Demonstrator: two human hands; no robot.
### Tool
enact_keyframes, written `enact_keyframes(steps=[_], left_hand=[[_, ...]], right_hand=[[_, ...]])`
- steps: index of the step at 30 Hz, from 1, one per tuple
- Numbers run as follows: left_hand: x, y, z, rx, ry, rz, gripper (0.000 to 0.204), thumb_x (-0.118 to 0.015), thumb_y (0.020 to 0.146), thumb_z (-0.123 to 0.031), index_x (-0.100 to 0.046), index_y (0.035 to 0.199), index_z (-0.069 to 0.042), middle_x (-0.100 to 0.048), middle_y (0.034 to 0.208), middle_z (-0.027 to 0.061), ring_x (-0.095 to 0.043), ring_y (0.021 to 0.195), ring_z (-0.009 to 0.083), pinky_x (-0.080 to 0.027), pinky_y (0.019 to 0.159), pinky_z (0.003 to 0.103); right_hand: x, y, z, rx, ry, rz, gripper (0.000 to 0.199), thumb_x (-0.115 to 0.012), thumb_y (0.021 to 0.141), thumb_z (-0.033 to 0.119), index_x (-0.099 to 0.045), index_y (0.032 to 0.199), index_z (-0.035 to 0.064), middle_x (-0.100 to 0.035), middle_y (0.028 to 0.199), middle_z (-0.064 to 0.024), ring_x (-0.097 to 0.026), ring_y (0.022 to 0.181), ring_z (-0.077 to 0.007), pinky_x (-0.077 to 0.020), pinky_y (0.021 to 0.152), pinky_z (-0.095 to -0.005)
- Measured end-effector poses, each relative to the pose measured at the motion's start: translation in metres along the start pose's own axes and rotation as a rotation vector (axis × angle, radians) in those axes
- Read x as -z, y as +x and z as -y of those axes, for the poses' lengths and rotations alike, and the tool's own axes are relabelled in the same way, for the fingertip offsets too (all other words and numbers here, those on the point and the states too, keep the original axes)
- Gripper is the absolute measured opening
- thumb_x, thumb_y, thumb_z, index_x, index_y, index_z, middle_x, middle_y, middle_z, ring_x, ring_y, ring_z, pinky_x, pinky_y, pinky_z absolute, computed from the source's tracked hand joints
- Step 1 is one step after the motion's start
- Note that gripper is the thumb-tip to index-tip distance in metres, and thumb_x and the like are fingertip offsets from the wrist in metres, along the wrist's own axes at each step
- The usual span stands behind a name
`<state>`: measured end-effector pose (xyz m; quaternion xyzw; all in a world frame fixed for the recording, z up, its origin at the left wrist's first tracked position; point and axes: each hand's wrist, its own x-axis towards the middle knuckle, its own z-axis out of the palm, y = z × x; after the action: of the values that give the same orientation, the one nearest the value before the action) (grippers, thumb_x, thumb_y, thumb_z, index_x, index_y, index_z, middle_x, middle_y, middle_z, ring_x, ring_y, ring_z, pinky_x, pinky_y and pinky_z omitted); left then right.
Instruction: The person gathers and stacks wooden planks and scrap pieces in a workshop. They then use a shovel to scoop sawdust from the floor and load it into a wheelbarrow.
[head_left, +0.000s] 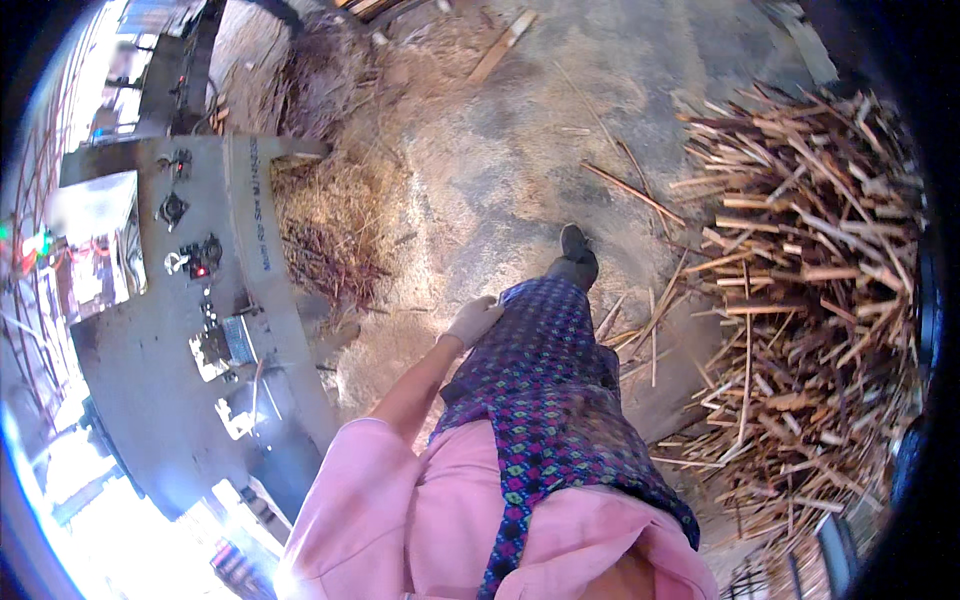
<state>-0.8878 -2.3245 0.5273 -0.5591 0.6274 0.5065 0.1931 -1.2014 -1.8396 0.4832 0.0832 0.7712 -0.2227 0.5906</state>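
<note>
My left hand (474, 321), in a pale glove, hangs beside my left thigh. It lies against or just over the edge of the dark patterned cloth (540, 340) I wear over a pink top. From above mostly the back of the hand shows; the fingers are largely hidden, and no object shows in it. My right hand is out of view. One dark shoe (576, 250) is planted ahead of me on the dusty floor (480, 180).
A large grey machine (150, 360) with knobs and metal fittings stands to my left. Sawdust and shavings (340, 230) are heaped against it. To my right rises a big pile of thin wood strips (800, 310). Loose strips (635, 195) and a flat board (503, 46) lie ahead.
</note>
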Motion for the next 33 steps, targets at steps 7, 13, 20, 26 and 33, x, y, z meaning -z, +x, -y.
enact_keyframes(steps=[7,13,20,26,33], left_hand=[[-0.017,-0.017,0.113,0.014,0.218,0.023,0.054,-0.050,0.094,-0.044,-0.066,0.129,-0.006,-0.063,0.135,0.0229,-0.061,0.121,0.0439,-0.047,0.106,0.046],[0.009,0.018,0.083,-0.249,0.346,-0.034,0.035,-0.058,0.092,-0.026,-0.067,0.120,-0.007,-0.066,0.124,0.0248,-0.066,0.109,0.0408,-0.054,0.092,0.047],[0.082,0.067,-0.069,0.144,-0.660,-0.292,0.056,-0.060,0.096,-0.031,-0.056,0.141,0.002,-0.069,0.104,0.0064,-0.063,0.082,0.0137,-0.050,0.073,0.029],[0.085,0.123,-0.062,0.175,-0.566,-0.273,0.049,-0.062,0.097,-0.031,-0.061,0.137,-0.004,-0.069,0.097,0.0031,-0.065,0.079,0.0120,-0.050,0.065,0.028],[0.117,0.121,-0.078,0.106,-0.352,-0.200,0.061,-0.061,0.093,-0.038,-0.059,0.136,0.006,-0.074,0.100,0.0186,-0.071,0.096,0.0258,-0.056,0.085,0.037]], right_hand=[[0.067,0.027,0.165,0.004,0.083,-0.029,0.026,-0.061,0.101,0.035,-0.066,0.110,0.0120,-0.065,0.092,-0.0026,-0.062,0.076,-0.0167,-0.0543,0.068,-0.0337],[0.076,0.021,0.328,0.136,0.195,-0.188,0.020,-0.057,0.101,0.028,-0.062,0.110,0.0105,-0.061,0.087,-0.0008,-0.061,0.069,-0.0149,-0.0509,0.060,-0.0297],[0.055,0.083,0.366,0.207,-0.201,-0.008,0.028,-0.061,0.099,0.027,-0.062,0.119,0.0085,-0.062,0.094,-0.0112,-0.064,0.082,-0.0263,-0.0512,0.067,-0.0356],[0.038,0.094,0.441,0.331,-0.710,-0.020,0.038,-0.053,0.100,0.032,-0.064,0.128,0.0067,-0.068,0.119,-0.0252,-0.065,0.111,-0.0440,-0.0528,0.093,-0.0486],[0.033,0.118,0.574,0.152,-0.527,-0.056,0.035,-0.058,0.099,0.020,-0.065,0.126,0.0001,-0.067,0.090,-0.0107,-0.063,0.079,-0.0234,-0.0512,0.071,-0.0403]])
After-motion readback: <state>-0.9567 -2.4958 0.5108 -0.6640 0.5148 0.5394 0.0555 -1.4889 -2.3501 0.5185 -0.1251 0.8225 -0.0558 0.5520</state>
